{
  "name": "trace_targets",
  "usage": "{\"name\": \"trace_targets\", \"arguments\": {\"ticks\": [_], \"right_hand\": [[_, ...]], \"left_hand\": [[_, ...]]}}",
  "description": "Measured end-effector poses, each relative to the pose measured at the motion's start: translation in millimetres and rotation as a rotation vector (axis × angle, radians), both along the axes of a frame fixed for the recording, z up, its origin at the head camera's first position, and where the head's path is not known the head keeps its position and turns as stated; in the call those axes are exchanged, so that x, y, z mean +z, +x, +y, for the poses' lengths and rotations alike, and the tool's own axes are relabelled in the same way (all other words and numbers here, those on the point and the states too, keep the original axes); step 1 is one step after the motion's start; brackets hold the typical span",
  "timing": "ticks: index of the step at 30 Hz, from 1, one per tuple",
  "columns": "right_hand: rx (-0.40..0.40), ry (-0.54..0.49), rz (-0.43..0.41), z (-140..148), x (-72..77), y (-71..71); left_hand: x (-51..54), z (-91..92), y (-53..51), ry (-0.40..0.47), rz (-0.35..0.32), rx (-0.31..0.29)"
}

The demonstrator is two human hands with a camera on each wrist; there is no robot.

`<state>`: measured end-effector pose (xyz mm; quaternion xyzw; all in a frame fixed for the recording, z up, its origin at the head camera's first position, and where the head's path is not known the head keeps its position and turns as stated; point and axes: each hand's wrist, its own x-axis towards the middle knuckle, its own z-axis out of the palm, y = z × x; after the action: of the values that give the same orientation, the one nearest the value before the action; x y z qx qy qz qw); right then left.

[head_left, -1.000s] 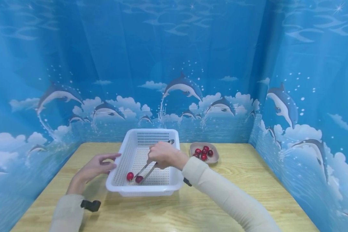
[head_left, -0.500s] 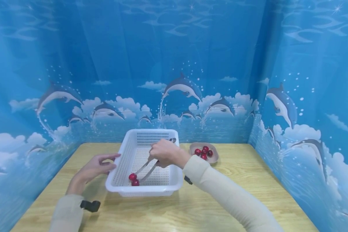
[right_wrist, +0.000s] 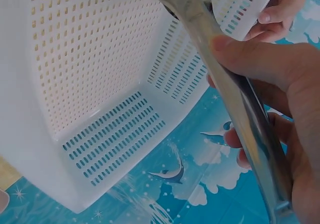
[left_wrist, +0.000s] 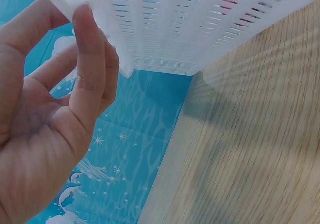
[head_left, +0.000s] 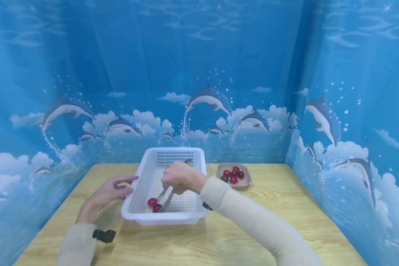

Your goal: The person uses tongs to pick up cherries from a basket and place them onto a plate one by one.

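Note:
A white perforated plastic basket [head_left: 199, 211] stands on the table, two red cherries lying near its front left corner. My left hand [head_left: 111, 190] pinches the basket's left rim; in the left wrist view the fingers [left_wrist: 87, 44] reach up to that rim from outside. Over the basket, my right hand [head_left: 181, 178] grips metal tongs [right_wrist: 240, 104] whose tips point down to the left. The tips stand around the darker cherry [head_left: 157, 208], and the brighter cherry [head_left: 151, 201] sits just left of them. Whether the tips touch the darker one, I cannot tell.
A small pinkish-beige dish [head_left: 247, 181] with several cherries [head_left: 234, 179] is right of the basket. The wooden table [head_left: 199, 244] ends at a blue dolphin-print curtain [head_left: 246, 74] behind and at both sides.
The two cherries have shifted slightly inside the basket. My right hand has moved a little left, and the tong arms have drawn closer together. The left hand keeps its place.

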<state>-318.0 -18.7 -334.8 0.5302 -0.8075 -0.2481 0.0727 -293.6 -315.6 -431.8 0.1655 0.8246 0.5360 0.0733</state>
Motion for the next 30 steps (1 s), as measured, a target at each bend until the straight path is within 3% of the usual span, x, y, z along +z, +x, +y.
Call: {"name": "trace_targets", "arguments": {"ticks": [14, 22, 30], "right_hand": [[-0.024, -0.026, -0.003, 16, 18.0, 5.8], [-0.014, -0.149, -0.007, 40, 30.5, 7.7], [0.042, -0.263, 0.013, 70, 31.1, 6.1]], "left_hand": [[2.0, 1.3, 1.7, -0.012, 0.005, 0.01], [1.9, 0.9, 1.4, -0.016, -0.007, 0.012], [1.6, -0.5, 0.4, -0.007, -0.009, 0.005]]}}
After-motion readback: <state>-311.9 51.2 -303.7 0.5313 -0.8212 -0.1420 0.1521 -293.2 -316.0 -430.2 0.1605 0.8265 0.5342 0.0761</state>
